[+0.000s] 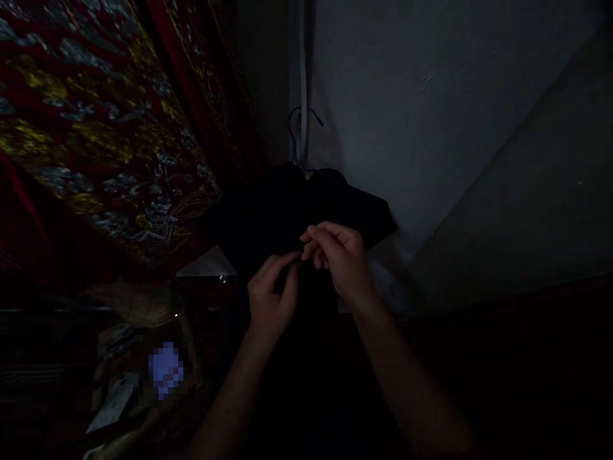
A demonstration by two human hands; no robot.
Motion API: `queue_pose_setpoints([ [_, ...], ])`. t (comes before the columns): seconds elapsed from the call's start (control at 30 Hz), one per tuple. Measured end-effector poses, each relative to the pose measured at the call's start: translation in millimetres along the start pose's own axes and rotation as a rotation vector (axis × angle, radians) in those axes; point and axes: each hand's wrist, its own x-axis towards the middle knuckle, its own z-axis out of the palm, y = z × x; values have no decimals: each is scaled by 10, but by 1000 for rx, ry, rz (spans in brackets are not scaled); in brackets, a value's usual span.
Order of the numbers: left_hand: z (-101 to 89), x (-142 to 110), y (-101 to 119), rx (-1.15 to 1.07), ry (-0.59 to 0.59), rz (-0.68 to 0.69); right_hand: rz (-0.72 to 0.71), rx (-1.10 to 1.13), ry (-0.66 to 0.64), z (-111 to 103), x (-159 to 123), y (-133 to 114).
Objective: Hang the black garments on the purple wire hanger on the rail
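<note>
A black garment hangs on a hanger against a pale wall. Both my hands are raised in front of its middle. My left hand pinches at the dark fabric with bent fingers. My right hand has its fingers curled together, fingertips meeting those of the left hand. The scene is very dark, and whatever small thing the fingers pinch is hidden against the cloth.
A red curtain with gold and silver embroidery hangs at the left. A white pipe runs down the wall corner. Papers and cluttered items lie on a dark surface at lower left. A sloped pale wall stands at right.
</note>
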Motion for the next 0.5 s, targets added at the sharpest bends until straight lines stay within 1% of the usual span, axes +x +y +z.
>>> queue_pose_setpoints([
  [0.03, -50, 172, 93, -7, 87, 113, -16, -22, -11, -2, -43, -4],
  [0.07, -94, 336, 168, 0, 108, 200, -31, -36, -15, -8, -71, -16],
  [0.1, -129, 487, 221, 18, 69, 264, -49, -44, -11, -17, -85, -36],
  [0.17, -167, 731, 263, 63, -59, 351, -93, -47, 19, -45, -83, -85],
  [0.23, -162, 884, 251, 112, -177, 401, -124, -36, 54, -80, -57, -113],
  [0.3, -127, 958, 240, 164, -226, 445, -130, -36, 73, -113, -19, -84],
  [0.33, -108, 976, 247, 193, -222, 475, -127, -37, 83, -125, 4, -41],
  [0.37, -95, 990, 264, 221, -194, 511, -119, -42, 88, -133, 27, 22],
  [0.43, -113, 1030, 310, 260, -76, 563, -85, -66, 89, -145, 66, 196],
  [0.47, -156, 1064, 323, 263, 15, 560, -54, -81, 83, -150, 73, 297],
  [0.5, -227, 1106, 316, 253, 129, 528, -16, -98, 74, -157, 65, 398],
])
